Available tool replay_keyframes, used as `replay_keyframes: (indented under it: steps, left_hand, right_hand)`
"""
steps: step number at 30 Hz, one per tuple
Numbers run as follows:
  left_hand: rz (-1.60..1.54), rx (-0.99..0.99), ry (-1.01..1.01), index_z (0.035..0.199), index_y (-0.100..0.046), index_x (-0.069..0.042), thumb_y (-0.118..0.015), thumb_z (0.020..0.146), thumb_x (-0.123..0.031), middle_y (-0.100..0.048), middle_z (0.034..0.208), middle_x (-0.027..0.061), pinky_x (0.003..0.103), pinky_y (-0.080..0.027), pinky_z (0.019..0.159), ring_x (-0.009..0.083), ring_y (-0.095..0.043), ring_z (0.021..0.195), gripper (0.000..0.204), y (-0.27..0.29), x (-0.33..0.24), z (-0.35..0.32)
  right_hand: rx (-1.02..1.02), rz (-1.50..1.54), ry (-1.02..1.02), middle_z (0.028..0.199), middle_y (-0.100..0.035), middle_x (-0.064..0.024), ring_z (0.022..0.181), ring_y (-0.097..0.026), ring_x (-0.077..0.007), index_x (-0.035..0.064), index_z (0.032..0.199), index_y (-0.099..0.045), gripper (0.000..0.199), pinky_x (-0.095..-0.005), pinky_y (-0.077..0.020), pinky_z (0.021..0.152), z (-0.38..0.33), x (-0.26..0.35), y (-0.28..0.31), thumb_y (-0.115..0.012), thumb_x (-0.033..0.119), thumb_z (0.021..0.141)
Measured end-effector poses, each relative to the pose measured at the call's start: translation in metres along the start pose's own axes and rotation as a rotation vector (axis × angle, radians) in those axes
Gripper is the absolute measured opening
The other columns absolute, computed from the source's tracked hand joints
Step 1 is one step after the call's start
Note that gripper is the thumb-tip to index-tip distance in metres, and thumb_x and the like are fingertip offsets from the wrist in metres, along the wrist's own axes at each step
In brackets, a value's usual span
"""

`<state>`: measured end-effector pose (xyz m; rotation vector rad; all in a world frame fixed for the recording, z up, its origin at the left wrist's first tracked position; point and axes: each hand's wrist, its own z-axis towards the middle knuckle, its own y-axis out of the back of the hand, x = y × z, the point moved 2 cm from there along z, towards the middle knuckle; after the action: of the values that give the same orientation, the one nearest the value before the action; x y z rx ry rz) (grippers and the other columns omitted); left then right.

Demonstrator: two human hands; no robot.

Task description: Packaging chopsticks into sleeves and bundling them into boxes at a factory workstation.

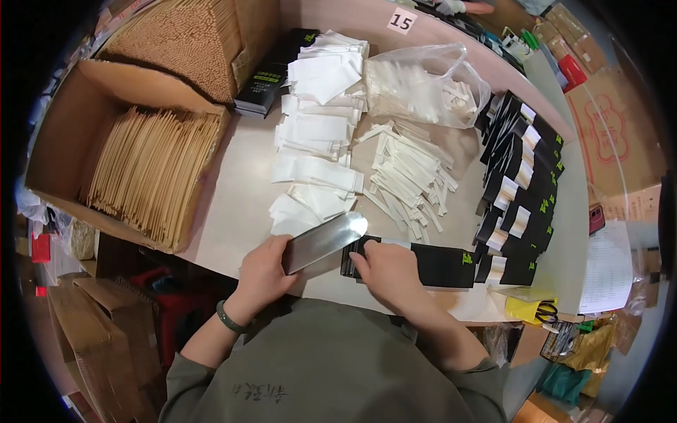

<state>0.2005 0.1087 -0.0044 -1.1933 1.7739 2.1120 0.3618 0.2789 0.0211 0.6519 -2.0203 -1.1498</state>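
Observation:
My left hand (264,273) is closed around a long, shiny metal scoop-like piece (321,244) with a rounded end, which points up and right. Its tip comes close to a small stack of flat black paper sleeves (446,266) at the table's front. Curled fingers of my right hand (392,273) grip the left end of that stack, thumb on top. Ahead lie folded white napkins (317,169) in a long overlapping pile. Slim white paper packets (409,176) are heaped to their right.
Cardboard boxes of wooden chopsticks (151,173) stand at the left. Behind the napkins lies a black sleeve bundle (264,88). A clear plastic bag (416,84) rests at the back. Banded sleeve stacks (525,190) line the right side. Yellow-handled scissors (525,310) lie by the front edge.

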Motion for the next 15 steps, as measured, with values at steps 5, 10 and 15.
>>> replay_keyframes:
  steps: [5, 10, 15]
  left_hand:
    - [0.054, 0.152, -0.036, 0.124, -0.054, -0.008, -0.08, 0.066, -0.013, -0.061, 0.099, 0.013, 0.041, -0.052, 0.073, 0.0344, -0.063, 0.088, 0.063, 0.008, 0.003, -0.008]
    - [0.079, 0.297, -0.251, 0.122, -0.057, -0.009, -0.083, 0.063, -0.013, -0.063, 0.096, 0.0112, 0.039, -0.052, 0.071, 0.0326, -0.063, 0.086, 0.065, 0.018, -0.002, 0.011]
    - [0.033, 0.232, -0.431, 0.132, -0.054, -0.009, -0.084, 0.069, -0.034, -0.055, 0.13, 0.0173, 0.045, -0.044, 0.098, 0.0371, -0.053, 0.117, 0.074, 0.015, -0.011, 0.027]
  right_hand:
    - [-0.194, 0.127, 0.058, 0.069, -0.063, -0.0162, 0.07, -0.062, -0.0385, 0.0035, 0.077, -0.06, 0.024, -0.0487, -0.0482, 0.064, 0.006, -0.007, -0.013, -0.061, 0.026, 0.086]
    - [-0.148, 0.283, 0.139, 0.072, -0.066, -0.018, 0.072, -0.065, -0.0376, 0.0052, 0.078, -0.065, 0.024, -0.0462, -0.051, 0.067, 0.013, 0.018, -0.032, -0.062, 0.028, 0.082]
    - [-0.384, 0.257, -0.033, 0.087, -0.069, -0.0152, 0.083, -0.066, -0.0351, 0.0089, 0.096, -0.068, 0.02, -0.0444, -0.0518, 0.073, 0.034, -0.045, 0.02, -0.061, 0.026, 0.087]
